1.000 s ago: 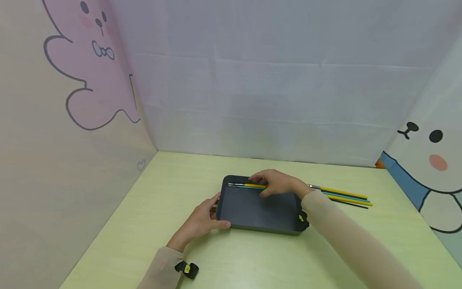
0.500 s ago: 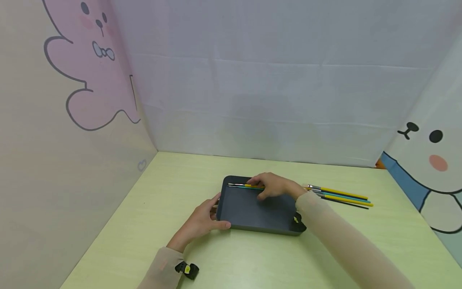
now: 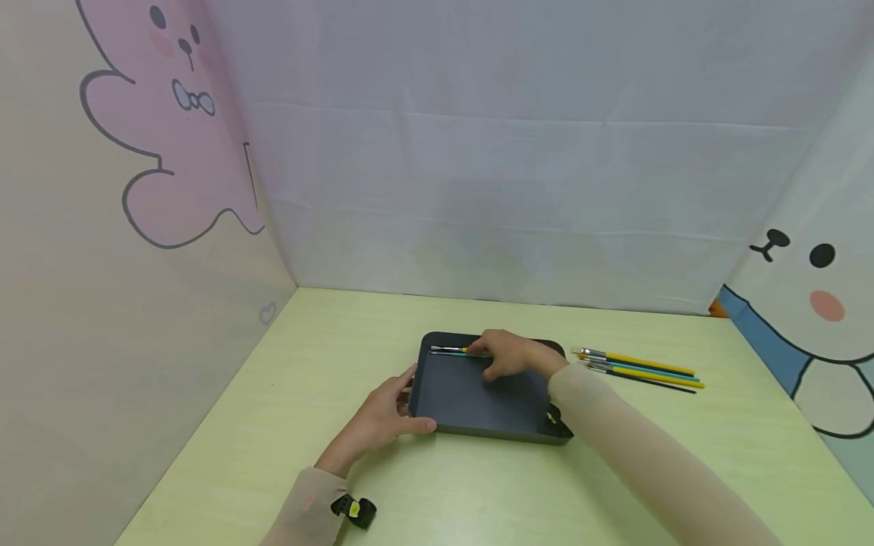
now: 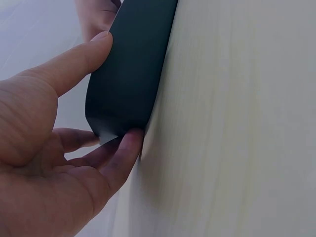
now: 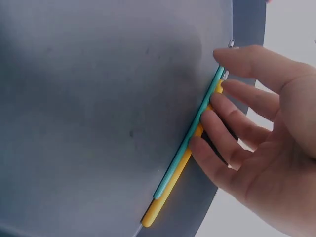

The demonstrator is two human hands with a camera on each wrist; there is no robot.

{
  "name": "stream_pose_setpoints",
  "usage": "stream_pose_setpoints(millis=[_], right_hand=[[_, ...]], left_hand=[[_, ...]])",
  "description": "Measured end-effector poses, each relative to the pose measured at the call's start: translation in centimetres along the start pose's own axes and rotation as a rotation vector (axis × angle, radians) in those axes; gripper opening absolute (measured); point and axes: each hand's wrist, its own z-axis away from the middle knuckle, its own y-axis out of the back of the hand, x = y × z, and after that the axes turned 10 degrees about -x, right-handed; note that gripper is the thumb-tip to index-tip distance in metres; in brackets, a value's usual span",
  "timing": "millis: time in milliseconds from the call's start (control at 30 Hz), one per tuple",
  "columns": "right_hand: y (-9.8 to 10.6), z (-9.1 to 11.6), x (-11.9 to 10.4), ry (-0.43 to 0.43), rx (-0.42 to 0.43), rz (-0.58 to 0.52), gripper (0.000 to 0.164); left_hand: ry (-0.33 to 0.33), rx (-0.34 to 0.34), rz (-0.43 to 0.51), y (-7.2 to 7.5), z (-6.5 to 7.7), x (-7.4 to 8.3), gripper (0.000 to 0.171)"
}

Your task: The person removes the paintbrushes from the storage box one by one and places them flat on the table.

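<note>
A dark grey rectangular tray (image 3: pixel 464 394) lies on the table. My left hand (image 3: pixel 382 413) grips its near left corner, thumb along the front wall and fingers round the side, as the left wrist view shows on the tray's outer wall (image 4: pixel 131 74). Inside, along the far wall, a teal-handled paintbrush (image 5: pixel 180 155) and a yellow-handled paintbrush (image 5: pixel 168 192) lie side by side. My right hand (image 3: pixel 508 354) reaches over the tray, its loosely bent fingertips (image 5: pixel 212 116) resting at the two handles. The thumb stays apart from the fingers. In the head view this hand hides most of both handles.
Several more paintbrushes (image 3: pixel 645 371), with yellow, teal and dark handles, lie together on the table right of the tray. A pale fabric wall (image 3: pixel 505 212) rises behind the pale yellow-green table (image 3: pixel 355 326), with printed side walls left and right.
My right hand has slid slightly left and nearer over the tray, uncovering the bristle ends of the brushes on the table. The left hand and the tray stay put.
</note>
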Motion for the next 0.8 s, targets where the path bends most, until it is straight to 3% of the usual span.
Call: stream_pose_setpoints(millis=[267, 800], right_hand=[[-0.23, -0.34, -0.42, -0.036, -0.009, 0.105, 0.053], [-0.34, -0.05, -0.16, -0.039, 0.016, 0.069, 0.045]], left_hand=[[0.007, 0.008, -0.021, -0.10, -0.06, 0.06, 0.114], [-0.006, 0.015, -0.021, -0.03, -0.11, 0.10, 0.114]])
